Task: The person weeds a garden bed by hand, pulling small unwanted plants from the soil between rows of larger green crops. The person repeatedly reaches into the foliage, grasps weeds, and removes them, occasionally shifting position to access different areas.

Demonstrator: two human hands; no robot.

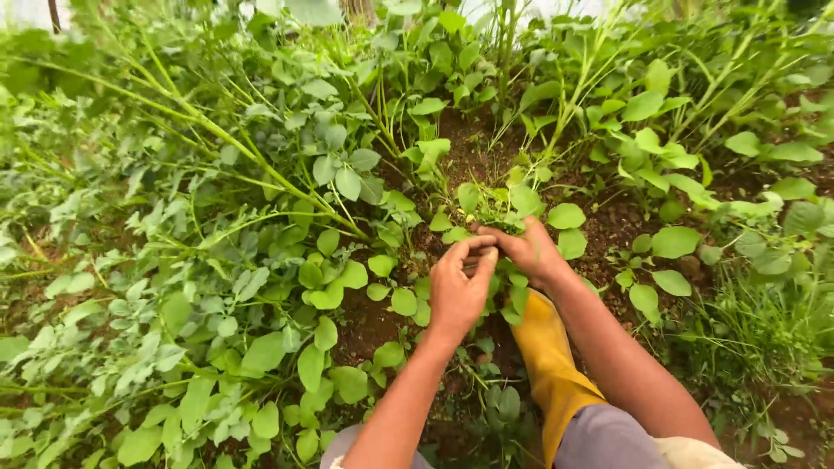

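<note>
Left hand (458,291) and right hand (527,250) meet over a low leafy plant (512,201); fingers of both pinch its stems; yellow boot (549,356) stands below on dark soil (369,323).

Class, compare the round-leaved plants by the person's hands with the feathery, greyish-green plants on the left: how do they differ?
The round-leaved plants bear broad, smooth, bright green leaves; the feathery plants have small, divided, paler greyish-green leaflets. The round-leaved plants show brown soil between them; the feathery plants hide the ground. The left hand and right hand touch only the round-leaved plants. Both kinds grow low in one bed.
</note>
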